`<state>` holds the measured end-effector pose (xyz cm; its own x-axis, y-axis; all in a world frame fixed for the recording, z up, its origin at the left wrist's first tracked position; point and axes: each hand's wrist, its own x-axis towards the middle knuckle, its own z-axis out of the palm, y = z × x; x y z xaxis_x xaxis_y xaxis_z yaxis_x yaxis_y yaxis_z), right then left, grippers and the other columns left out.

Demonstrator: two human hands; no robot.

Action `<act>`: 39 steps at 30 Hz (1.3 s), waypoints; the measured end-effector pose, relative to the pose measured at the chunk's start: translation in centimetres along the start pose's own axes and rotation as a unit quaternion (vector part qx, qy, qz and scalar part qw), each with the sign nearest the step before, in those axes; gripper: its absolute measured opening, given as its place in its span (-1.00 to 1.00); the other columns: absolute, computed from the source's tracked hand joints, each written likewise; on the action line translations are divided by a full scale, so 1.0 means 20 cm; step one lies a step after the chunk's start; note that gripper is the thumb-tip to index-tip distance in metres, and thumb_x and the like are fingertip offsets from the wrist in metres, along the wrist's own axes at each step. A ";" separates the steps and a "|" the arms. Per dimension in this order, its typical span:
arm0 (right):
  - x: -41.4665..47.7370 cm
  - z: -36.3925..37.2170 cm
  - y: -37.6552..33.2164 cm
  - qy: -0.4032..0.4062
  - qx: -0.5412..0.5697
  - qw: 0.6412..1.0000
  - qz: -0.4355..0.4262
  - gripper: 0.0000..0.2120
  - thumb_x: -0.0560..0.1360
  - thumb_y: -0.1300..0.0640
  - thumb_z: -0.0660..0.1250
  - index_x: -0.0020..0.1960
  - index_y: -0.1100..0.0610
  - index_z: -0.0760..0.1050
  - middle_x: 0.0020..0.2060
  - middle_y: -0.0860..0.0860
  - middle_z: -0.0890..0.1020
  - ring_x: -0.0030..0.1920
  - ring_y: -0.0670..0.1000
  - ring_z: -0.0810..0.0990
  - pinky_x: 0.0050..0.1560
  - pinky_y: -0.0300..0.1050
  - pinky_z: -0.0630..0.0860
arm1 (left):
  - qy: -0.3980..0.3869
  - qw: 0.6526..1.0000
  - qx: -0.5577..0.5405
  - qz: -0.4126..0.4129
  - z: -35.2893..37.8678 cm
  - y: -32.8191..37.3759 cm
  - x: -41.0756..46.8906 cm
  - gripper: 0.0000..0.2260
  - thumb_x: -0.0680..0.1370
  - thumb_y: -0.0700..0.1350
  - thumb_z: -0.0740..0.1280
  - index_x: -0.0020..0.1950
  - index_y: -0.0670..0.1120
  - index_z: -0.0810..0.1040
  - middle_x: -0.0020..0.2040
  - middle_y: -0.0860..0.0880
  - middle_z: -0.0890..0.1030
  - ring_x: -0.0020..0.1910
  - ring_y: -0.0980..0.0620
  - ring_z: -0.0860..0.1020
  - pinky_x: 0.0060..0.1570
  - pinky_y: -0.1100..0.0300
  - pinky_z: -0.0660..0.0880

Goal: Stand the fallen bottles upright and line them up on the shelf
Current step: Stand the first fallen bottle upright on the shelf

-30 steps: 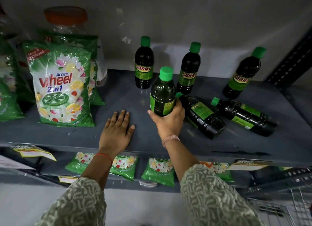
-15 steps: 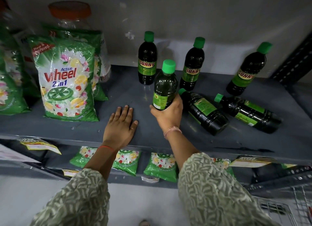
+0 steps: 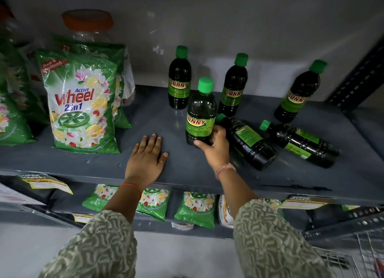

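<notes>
The right hand (image 3: 215,148) grips an upright green-capped bottle (image 3: 200,113) on the grey shelf (image 3: 187,167). The left hand (image 3: 145,161) lies flat, open. Two bottles (image 3: 247,141) lie fallen nearby.

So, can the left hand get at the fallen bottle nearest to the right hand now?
Probably not directly: the left hand lies flat on the shelf, and the right hand with its upright bottle stands between it and that fallen bottle.

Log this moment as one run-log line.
right hand: grips upright Sunny bottle | left hand: flat on shelf | fallen bottles: two | standing at back: three
</notes>
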<state>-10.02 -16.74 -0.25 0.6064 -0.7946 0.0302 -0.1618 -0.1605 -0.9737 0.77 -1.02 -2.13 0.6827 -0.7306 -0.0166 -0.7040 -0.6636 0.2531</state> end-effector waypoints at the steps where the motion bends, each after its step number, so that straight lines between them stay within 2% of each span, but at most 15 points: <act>1: 0.01 -0.01 0.02 -0.020 -0.006 1.000 0.005 -0.44 0.35 0.39 0.40 0.28 0.25 0.26 0.09 0.04 0.51 0.14 -0.01 0.47 0.30 0.01 0.40 | 0.001 1.000 -0.003 0.000 0.00 0.00 0.00 -0.38 0.46 0.15 -0.13 0.49 -0.07 0.02 0.55 -0.06 0.04 0.54 -0.07 -0.02 0.50 0.02 -0.06; 4: 0.03 -0.03 0.05 -0.042 -0.021 0.999 0.008 -0.43 0.45 0.38 0.28 0.40 0.16 0.21 0.31 0.12 0.44 0.32 0.03 0.39 0.41 0.09 0.29 | -0.001 1.000 -0.005 0.002 0.00 0.00 0.00 -0.37 0.46 0.15 -0.14 0.49 -0.07 0.01 0.55 -0.06 0.03 0.54 -0.07 -0.03 0.50 0.02 -0.06; 6: 0.02 -0.04 0.06 -0.044 -0.003 0.999 0.002 -0.44 0.46 0.34 0.29 0.41 0.12 0.21 0.31 0.07 0.43 0.33 0.02 0.38 0.41 0.06 0.31 | -0.002 1.000 -0.004 0.001 0.00 0.00 0.00 -0.38 0.47 0.15 -0.15 0.49 -0.07 0.00 0.55 -0.06 0.03 0.54 -0.07 -0.04 0.50 0.02 -0.07; 8: 0.01 -0.03 0.03 -0.046 0.018 0.999 -0.009 -0.33 0.36 0.26 0.44 0.37 0.04 0.23 0.22 -0.02 0.46 0.26 -0.03 0.43 0.33 -0.10 0.38 | -0.002 1.000 -0.001 0.001 0.00 0.00 0.00 -0.42 0.52 0.14 -0.12 0.49 -0.07 0.00 0.55 -0.05 0.03 0.54 -0.07 -0.04 0.50 0.03 -0.07; 9: 0.02 -0.01 0.02 -0.034 0.016 0.999 -0.017 -0.24 0.25 0.20 0.53 0.34 0.00 0.23 0.22 -0.01 0.46 0.25 -0.02 0.43 0.31 -0.11 0.39 | 0.000 1.000 0.000 0.002 0.00 0.00 0.00 -0.45 0.55 0.13 -0.10 0.49 -0.07 0.00 0.55 -0.06 0.03 0.54 -0.07 -0.04 0.50 0.02 -0.07; 11: 0.03 0.03 0.01 0.004 -0.023 0.999 -0.027 -0.09 0.10 0.10 0.61 0.34 0.07 0.23 0.26 0.09 0.42 0.28 0.04 0.40 0.30 -0.08 0.36 | 0.003 1.000 -0.002 0.004 -0.01 0.00 0.00 -0.48 0.58 0.10 -0.06 0.49 -0.08 0.00 0.55 -0.06 0.03 0.54 -0.07 -0.03 0.50 0.02 -0.06; 13: 0.02 0.04 0.00 0.028 -0.035 0.999 -0.020 -0.16 0.14 0.17 0.60 0.30 0.18 0.26 0.24 0.15 0.45 0.25 0.09 0.44 0.22 -0.12 0.38 | 0.006 1.000 -0.006 0.006 -0.01 0.01 -0.01 -0.49 0.59 0.09 -0.04 0.49 -0.08 0.01 0.55 -0.07 0.04 0.54 -0.08 -0.03 0.50 0.02 -0.06; 16: -0.01 0.01 -0.03 0.008 -0.045 0.999 -0.005 -0.35 0.26 0.24 0.53 0.27 0.19 0.34 0.18 0.15 0.53 0.17 0.07 0.50 0.13 -0.17 0.38 | -0.002 1.000 -0.006 0.004 -0.02 0.01 -0.02 -0.50 0.60 0.06 -0.01 0.49 -0.08 0.00 0.56 -0.07 0.02 0.54 -0.08 -0.04 0.50 0.02 -0.07; 20: -0.12 -0.07 -0.03 -0.029 -0.063 0.998 -0.003 -0.40 0.32 0.25 0.48 0.29 0.17 0.34 0.18 0.14 0.55 0.12 0.03 0.51 0.13 -0.17 0.38 | -0.009 1.000 0.000 0.003 -0.03 0.02 -0.01 -0.50 0.60 0.05 -0.01 0.49 -0.10 -0.01 0.56 -0.08 0.01 0.53 -0.09 -0.04 0.50 0.02 -0.07; 24: -0.27 -0.12 0.01 -0.032 -0.090 0.995 -0.025 -0.42 0.31 0.23 0.49 0.27 0.20 0.35 0.17 0.16 0.57 0.17 0.10 0.53 0.20 -0.07 0.44 | -0.015 1.000 -0.001 0.008 -0.04 0.03 -0.02 -0.50 0.60 0.02 -0.02 0.49 -0.13 -0.01 0.55 -0.11 0.01 0.53 -0.10 -0.04 0.50 0.00 -0.07; 27: -0.36 -0.15 0.03 -0.037 -0.112 0.992 -0.043 -0.45 0.31 0.20 0.49 0.23 0.23 0.37 0.14 0.17 0.59 0.16 0.11 0.55 0.18 -0.07 0.46 | -0.012 1.000 -0.001 0.010 -0.04 0.03 -0.03 -0.51 0.60 0.01 -0.01 0.48 -0.16 0.00 0.55 -0.13 0.02 0.53 -0.11 -0.04 0.50 0.01 -0.06; 35: -0.45 -0.17 0.03 -0.055 -0.094 0.993 -0.034 -0.42 0.33 0.21 0.47 0.29 0.20 0.32 0.19 0.15 0.55 0.19 0.08 0.52 0.27 0.06 0.45 | -0.021 1.000 -0.005 0.008 -0.05 0.04 -0.03 -0.50 0.60 0.02 -0.02 0.49 -0.16 0.00 0.55 -0.14 0.02 0.53 -0.11 -0.03 0.50 0.01 -0.07; 37: -0.48 -0.18 0.02 -0.073 -0.073 0.994 -0.021 -0.34 0.31 0.18 0.50 0.33 0.17 0.29 0.23 0.13 0.52 0.22 0.03 0.49 0.31 0.10 0.43 | -0.027 1.000 -0.012 0.003 -0.06 0.04 -0.03 -0.50 0.60 0.01 -0.02 0.49 -0.15 0.00 0.55 -0.13 0.01 0.53 -0.10 -0.04 0.50 0.01 -0.07; 39: -0.53 -0.21 0.00 -0.051 -0.038 0.998 -0.013 -0.19 0.28 0.07 0.51 0.41 0.11 0.19 0.36 0.09 0.41 0.34 0.01 0.37 0.39 0.06 0.34 | -0.034 0.999 -0.028 -0.005 -0.06 0.05 -0.02 -0.51 0.61 0.00 -0.02 0.49 -0.14 -0.01 0.55 -0.12 -0.01 0.53 -0.10 -0.06 0.50 0.01 -0.08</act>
<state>-19.76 -10.78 0.30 0.6864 -0.7266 0.0280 -0.2013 -0.2269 -0.9529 0.10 -1.14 -0.63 0.6732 -0.7346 -0.0845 -0.6837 -0.6620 0.3071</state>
